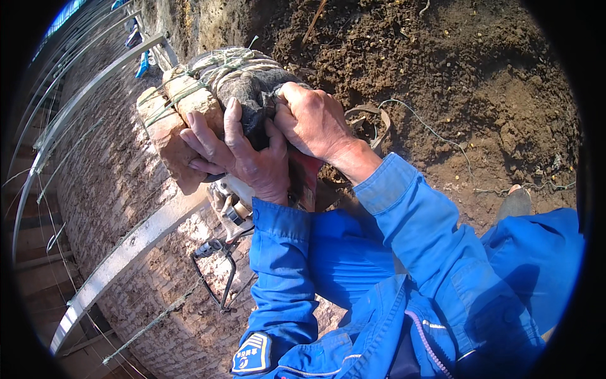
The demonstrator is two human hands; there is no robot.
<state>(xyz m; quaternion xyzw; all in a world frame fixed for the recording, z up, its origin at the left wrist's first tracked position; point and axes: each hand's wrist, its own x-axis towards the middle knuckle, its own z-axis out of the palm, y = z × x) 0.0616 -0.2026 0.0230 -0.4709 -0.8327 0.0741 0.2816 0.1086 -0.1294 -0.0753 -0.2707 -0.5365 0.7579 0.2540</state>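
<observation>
A dark grey cloth bundle (249, 85), wound with pale cord (237, 60), lies in front of me beside two tan bricks. Green twine crosses the upper brick (201, 101) and the lower brick (165, 129). Across the bundle's near end, my left hand (243, 151) has its fingers spread, some over the lower brick; dark cloth sits between its thumb and forefinger. My right hand (315, 120) is closed, pinching a fold of that cloth next to the left thumb. Its fingertips are partly hidden.
Below my left hand is a metal machine part (230, 205) with a black bent handle (227, 281). Curved pale frame bars (136, 246) run along the left. Loose brown soil (454, 82) spreads to the right, with a strap (372, 117) and thin cord (435, 129) on it.
</observation>
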